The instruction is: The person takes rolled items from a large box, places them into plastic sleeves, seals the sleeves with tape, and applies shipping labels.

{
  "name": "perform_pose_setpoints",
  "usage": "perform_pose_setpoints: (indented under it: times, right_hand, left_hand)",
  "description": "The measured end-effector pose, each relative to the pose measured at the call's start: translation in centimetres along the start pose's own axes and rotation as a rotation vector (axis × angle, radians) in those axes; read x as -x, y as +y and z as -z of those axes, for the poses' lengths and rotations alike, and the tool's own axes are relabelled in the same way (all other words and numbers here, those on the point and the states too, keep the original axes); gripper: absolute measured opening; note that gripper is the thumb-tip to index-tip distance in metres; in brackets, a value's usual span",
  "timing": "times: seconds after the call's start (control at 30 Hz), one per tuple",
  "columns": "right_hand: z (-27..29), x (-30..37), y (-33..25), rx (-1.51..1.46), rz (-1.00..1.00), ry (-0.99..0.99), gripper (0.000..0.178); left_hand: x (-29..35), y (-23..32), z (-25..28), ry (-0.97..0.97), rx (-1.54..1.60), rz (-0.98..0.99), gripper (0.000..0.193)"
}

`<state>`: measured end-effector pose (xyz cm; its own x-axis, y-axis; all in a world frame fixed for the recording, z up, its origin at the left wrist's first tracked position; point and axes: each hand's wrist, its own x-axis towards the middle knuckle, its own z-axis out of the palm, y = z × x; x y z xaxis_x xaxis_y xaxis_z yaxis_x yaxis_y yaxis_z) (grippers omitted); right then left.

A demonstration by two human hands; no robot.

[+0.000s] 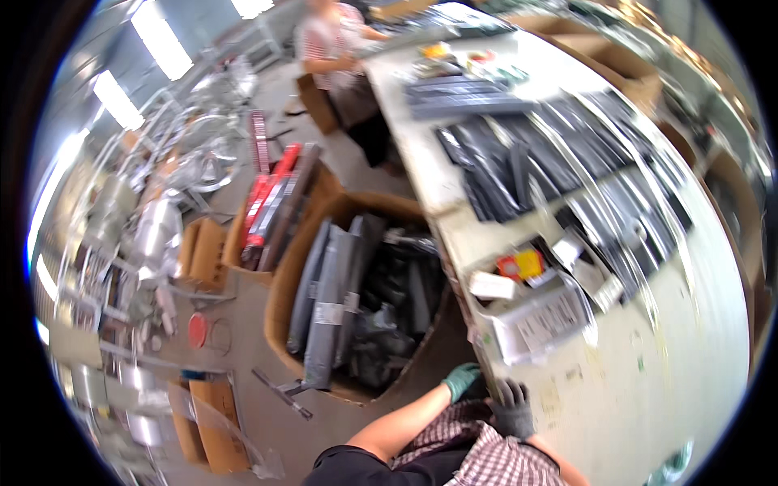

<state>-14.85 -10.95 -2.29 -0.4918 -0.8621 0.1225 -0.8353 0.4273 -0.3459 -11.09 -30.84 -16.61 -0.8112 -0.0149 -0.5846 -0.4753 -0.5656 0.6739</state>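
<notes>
Beside the near left edge of the white table (567,389), my left hand (462,381) wears a green glove; its fingertips are blurred and partly hidden near the edge. My right hand (513,411), in a dark grey glove, lies at the table's edge with its fingers stretched out and nothing seen in them. Just beyond the hands stands a grey plastic bin (545,320) with a paper label. Small boxes and a red and yellow packet (521,264) lie in and around it. A checked cloth (502,458) covers my lap.
A large cardboard box (279,324) holding grey wrapped packages (327,304) stands left of the table. Dark plastic-wrapped packages (559,154) and pale strips cover the table's far part. A seated person (332,49) works at the far left. Racks and cartons (203,255) line the left.
</notes>
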Motion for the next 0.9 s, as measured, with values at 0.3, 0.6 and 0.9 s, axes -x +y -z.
perform_pose_setpoints:
  times: [0.3, 0.6, 0.9]
  right_hand:
    - [1.6, 0.6, 0.2, -0.133, -0.063, -0.028, 0.047]
    - [1.6, 0.7, 0.1, -0.133, -0.091, -0.098, 0.044]
    - [1.0, 0.6, 0.5, -0.128, -0.07, 0.026, 0.036]
  left_hand:
    - [2.2, -6.8, 5.2, 0.087, -0.109, 0.218, 0.019]
    - [4.4, -4.4, 11.6, 0.351, -0.324, 0.389, 0.02]
    - [5.1, -6.2, 14.7, 0.366, -0.448, 0.397, 0.021]
